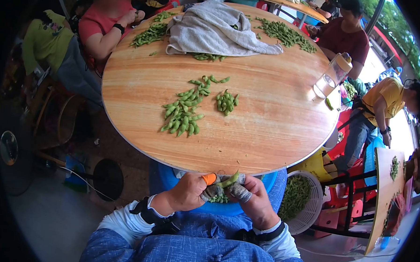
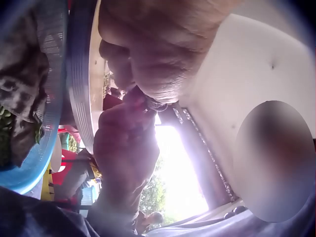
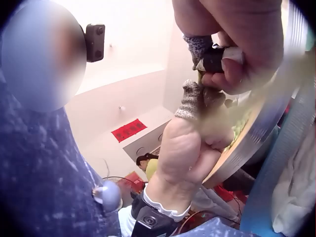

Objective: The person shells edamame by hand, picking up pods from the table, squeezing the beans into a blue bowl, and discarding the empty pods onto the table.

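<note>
Low at the table's near edge, both hands meet at a green soybean pod [image 1: 229, 179]. My left hand [image 1: 188, 191], with an orange finger cover and a grey knitted one, pinches the pod's left end. The other end is pinched by my right hand [image 1: 257, 203], whose thumb wears a grey knitted cover. Beneath the hands is a blue basin [image 1: 223, 208] with shelled green beans [image 1: 219, 197] in it. In the right wrist view the fingertips of both hands come close together; the left wrist view hides the pod behind the hands.
On the round wooden table [image 1: 257, 128] lie a larger pod pile [image 1: 185, 111] and a smaller pod pile [image 1: 226, 102]. Farther back are a grey cloth [image 1: 214, 30] and a water bottle [image 1: 333, 75]. A white basket [image 1: 314, 201] of pods stands at right. Other people sit around.
</note>
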`<state>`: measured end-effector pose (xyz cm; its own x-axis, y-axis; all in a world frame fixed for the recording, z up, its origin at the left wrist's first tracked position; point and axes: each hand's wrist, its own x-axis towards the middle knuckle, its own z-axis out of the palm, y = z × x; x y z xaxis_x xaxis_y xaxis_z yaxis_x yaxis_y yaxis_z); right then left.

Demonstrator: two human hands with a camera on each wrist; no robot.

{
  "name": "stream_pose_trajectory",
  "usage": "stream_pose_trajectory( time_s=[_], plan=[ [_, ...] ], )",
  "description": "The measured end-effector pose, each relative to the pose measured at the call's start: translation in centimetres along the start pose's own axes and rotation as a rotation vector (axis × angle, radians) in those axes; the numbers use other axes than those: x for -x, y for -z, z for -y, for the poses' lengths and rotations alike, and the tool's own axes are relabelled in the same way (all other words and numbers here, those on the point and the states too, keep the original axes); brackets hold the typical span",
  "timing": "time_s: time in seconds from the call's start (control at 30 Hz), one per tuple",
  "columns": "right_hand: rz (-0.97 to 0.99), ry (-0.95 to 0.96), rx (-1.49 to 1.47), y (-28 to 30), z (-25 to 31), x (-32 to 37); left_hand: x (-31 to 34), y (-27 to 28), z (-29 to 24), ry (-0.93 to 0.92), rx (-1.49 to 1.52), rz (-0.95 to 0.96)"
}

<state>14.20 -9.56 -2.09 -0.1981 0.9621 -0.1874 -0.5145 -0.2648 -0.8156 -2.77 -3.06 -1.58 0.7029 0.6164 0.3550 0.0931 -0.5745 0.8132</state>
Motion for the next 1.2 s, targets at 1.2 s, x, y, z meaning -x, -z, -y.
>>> stream_pose_trajectory(
  time_s=[1.2],
  plan=[
    [-0.054,0.17,0.384,0.9,-0.9,-0.9,1.4,-1.8,1.6,0.523,1.055,0.114]
  ],
)
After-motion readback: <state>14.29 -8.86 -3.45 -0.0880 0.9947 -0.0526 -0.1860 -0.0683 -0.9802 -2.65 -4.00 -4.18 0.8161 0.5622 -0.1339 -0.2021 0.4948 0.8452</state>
